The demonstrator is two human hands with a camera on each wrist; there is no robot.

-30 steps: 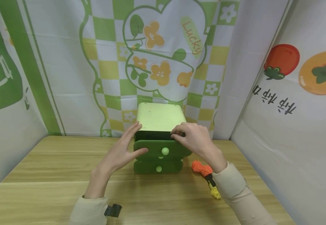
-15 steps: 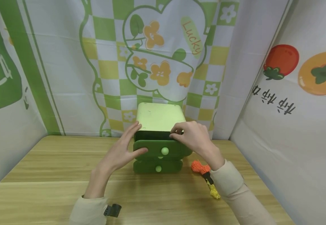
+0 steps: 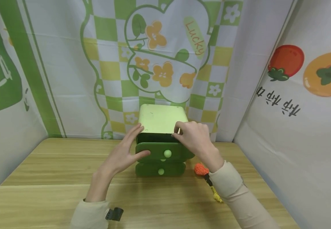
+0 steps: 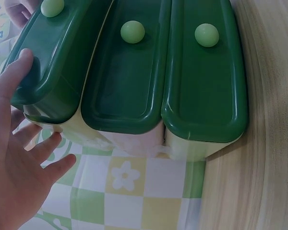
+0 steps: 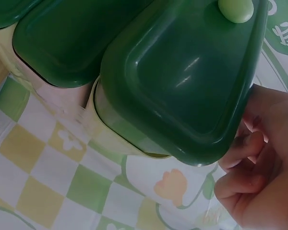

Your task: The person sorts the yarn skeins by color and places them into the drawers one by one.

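A small cabinet (image 3: 163, 119) with a pale green top and dark green drawers stands at the table's back. Its top drawer (image 3: 154, 153) is pulled partly out; the lower ones look pushed in. My left hand (image 3: 119, 159) lies along the cabinet's left side, thumb straight against the top drawer's front, fingers spread in the left wrist view. At the drawer's right end, my right hand (image 3: 195, 138) has its thumb and forefinger tips at the opening. In the right wrist view, the other fingers (image 5: 240, 184) are curled, and the drawer front hides the fingertips.
An orange and yellow bundle of cord (image 3: 201, 169) with a black middle lies on the wooden table (image 3: 68, 171), partly behind the right sleeve. A patterned cloth (image 3: 114, 70) hangs close behind the cabinet. White printed walls stand at both sides.
My right hand has risen slightly and shifted a little left at the drawer's opening, its sleeve covering more of the cord. The left hand and the drawer have stayed put.
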